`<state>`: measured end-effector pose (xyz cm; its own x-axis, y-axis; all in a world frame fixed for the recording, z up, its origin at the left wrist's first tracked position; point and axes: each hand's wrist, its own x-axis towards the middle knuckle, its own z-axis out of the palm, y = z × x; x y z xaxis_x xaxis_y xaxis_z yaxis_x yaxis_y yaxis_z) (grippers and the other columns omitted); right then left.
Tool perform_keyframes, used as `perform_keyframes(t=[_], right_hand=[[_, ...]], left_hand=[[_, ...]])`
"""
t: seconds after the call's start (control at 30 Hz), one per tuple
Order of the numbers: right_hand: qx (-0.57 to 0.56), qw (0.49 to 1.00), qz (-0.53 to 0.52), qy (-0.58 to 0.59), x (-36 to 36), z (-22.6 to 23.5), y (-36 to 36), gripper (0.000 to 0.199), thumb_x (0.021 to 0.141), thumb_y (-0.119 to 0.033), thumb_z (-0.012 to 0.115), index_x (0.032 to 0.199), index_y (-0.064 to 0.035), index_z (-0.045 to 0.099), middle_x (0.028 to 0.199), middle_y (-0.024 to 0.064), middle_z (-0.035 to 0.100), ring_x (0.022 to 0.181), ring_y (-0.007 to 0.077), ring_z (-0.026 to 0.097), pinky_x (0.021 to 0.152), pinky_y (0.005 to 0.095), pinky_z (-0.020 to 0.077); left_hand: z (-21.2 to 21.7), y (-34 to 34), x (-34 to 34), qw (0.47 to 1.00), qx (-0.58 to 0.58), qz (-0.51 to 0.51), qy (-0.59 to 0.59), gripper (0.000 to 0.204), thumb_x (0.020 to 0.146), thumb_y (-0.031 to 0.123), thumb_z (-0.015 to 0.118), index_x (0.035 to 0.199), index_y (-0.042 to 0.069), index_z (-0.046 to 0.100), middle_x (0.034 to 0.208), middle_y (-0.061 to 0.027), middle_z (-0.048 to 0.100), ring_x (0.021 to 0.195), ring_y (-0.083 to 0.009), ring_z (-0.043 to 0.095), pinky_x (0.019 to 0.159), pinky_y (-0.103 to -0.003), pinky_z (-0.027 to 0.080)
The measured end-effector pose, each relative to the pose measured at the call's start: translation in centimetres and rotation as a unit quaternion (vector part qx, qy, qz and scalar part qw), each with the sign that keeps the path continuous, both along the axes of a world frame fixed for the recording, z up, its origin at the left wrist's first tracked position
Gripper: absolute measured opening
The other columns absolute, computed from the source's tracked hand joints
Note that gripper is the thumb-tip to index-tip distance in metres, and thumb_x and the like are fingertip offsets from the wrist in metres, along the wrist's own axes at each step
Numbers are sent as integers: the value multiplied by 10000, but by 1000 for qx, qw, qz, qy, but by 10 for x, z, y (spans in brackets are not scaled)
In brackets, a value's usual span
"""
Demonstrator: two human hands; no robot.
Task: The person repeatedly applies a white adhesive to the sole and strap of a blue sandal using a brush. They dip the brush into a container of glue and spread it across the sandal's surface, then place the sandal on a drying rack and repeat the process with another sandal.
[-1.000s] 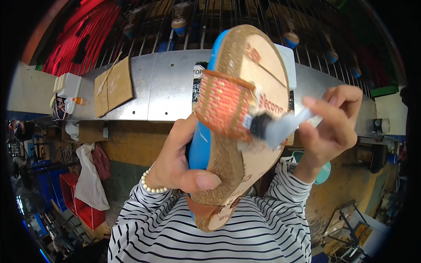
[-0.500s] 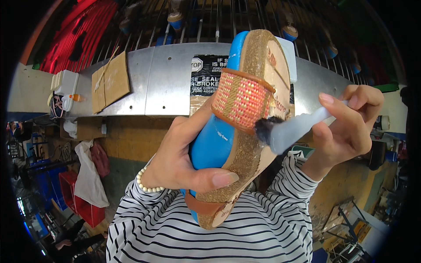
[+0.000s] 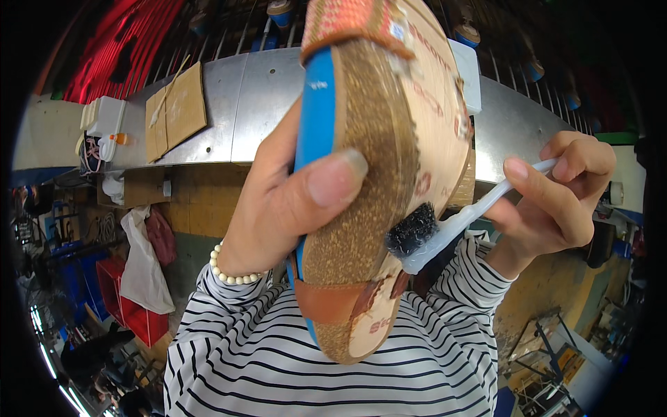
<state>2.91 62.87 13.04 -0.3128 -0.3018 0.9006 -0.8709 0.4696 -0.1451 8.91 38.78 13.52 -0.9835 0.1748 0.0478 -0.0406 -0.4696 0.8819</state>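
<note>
My left hand (image 3: 278, 194) is closed around a sandal (image 3: 368, 118) fitted on a blue shoe last (image 3: 316, 111), thumb pressed on its cork-coloured side. The sandal is upended with its pale, bare underside turned to the right. A red woven strap (image 3: 354, 28) crosses its upper end, and a brown leather strap (image 3: 330, 302) wraps the lower end. Between the fingers of my right hand (image 3: 556, 198) is the thin white handle of a brush (image 3: 455, 226). Its black bristles lie against the lower sole edge, by the cork side.
A metal bench (image 3: 260, 83) runs across ahead, carrying a piece of cardboard (image 3: 177, 111) and a white container (image 3: 108, 118) at left. Beyond it is a rack of metal rods with more shoes on blue lasts (image 3: 467, 35). A red crate (image 3: 114, 278) stands low at left.
The sandal has come up closer and turned, showing more of its underside. The brush has shifted from beside the woven strap down to the lower sole edge.
</note>
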Motion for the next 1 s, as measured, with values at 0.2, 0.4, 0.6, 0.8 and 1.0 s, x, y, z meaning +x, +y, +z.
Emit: perform_keyframes(t=[0.2, 0.4, 0.6, 0.8, 1.0], right_hand=[[17, 998, 34, -56, 4, 4, 5, 502, 579, -539, 853, 857, -133, 754, 884, 26, 386, 788, 190, 452, 641, 291, 370], [-81, 986, -61, -134, 5, -7, -3, 456, 666, -470, 843, 842, -57, 765, 913, 35, 396, 786, 174, 435, 647, 286, 342], [-48, 994, 27, -92, 7, -4, -5, 439, 584, -415, 846, 831, -59, 776, 911, 35, 399, 771, 167, 436, 633, 277, 343], [-58, 993, -70, -78, 10, 1, -9, 427, 553, -362, 851, 852, -65, 782, 934, 33, 417, 769, 167, 430, 645, 285, 356], [-30, 998, 21, -55, 2, -3, -7, 452, 530, -406, 876, 847, -98, 784, 931, 36, 416, 774, 175, 436, 664, 288, 363]], left_hand=[[-6, 3, -16, 990, -49, 103, 80, 810, 908, 446, 661, 1494, -14, 344, 1393, -140, 517, 1264, -223, 526, 1068, -365, 413], [-15, 0, -39, 968, -76, 188, 147, 777, 921, 454, 637, 1484, -4, 358, 1387, -133, 520, 1259, -216, 525, 1062, -360, 414], [-23, -6, -65, 950, -87, 236, 184, 747, 935, 462, 613, 1474, 5, 372, 1381, -125, 523, 1253, -208, 525, 1056, -355, 416], [-27, -7, -61, 942, -98, 259, 192, 717, 948, 470, 589, 1463, 15, 386, 1375, -118, 527, 1248, -201, 524, 1051, -350, 418], [-27, -7, -58, 934, -109, 277, 197, 690, 962, 478, 565, 1453, 24, 400, 1369, -111, 530, 1242, -193, 524, 1045, -345, 419]])
